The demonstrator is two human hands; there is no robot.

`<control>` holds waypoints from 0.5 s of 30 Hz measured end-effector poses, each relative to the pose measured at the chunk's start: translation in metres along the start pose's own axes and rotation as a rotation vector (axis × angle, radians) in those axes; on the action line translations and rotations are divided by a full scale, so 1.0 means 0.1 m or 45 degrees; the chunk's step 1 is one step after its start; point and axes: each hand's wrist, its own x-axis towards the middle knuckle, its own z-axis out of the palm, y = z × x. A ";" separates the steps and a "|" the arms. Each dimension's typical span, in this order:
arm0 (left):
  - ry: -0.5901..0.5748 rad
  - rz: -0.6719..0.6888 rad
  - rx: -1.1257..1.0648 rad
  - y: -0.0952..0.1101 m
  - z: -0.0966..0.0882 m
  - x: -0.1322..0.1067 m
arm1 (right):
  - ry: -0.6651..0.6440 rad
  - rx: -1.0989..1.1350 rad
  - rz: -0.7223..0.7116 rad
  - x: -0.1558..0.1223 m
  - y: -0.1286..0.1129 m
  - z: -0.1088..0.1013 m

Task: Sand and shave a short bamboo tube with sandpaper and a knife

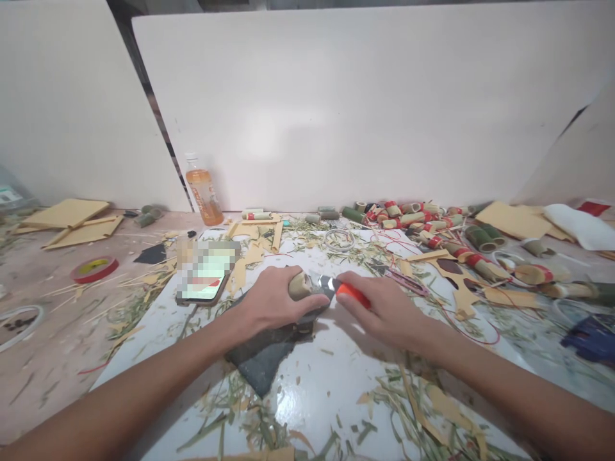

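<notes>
My left hand (273,298) is wrapped round a short bamboo piece (300,286), its pale cut end turned up and away from me. In my right hand (379,304) is a utility knife with an orange handle (353,296). Its metal blade end points left, close beside the bamboo; whether it touches, I cannot tell. Beneath my left hand a dark grey sheet (264,358) lies on the white board (317,390). Green and tan shavings (240,416) are scattered around both hands.
A phone (206,275) lies left of my hands, with an orange drink bottle (204,192) behind it. Red tape (95,269) sits farther left. Red-wrapped bamboo pieces (423,221) are heaped at the back right. A pink cutter (407,282) lies beyond my right hand. White panels (365,102) stand behind.
</notes>
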 end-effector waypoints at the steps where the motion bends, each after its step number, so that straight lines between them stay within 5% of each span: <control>1: -0.013 0.016 0.007 -0.01 0.00 0.00 | -0.053 0.014 -0.035 -0.01 -0.03 0.01; 15: -0.077 0.205 0.145 -0.07 0.04 -0.02 | -0.250 0.015 -0.155 -0.05 -0.10 -0.05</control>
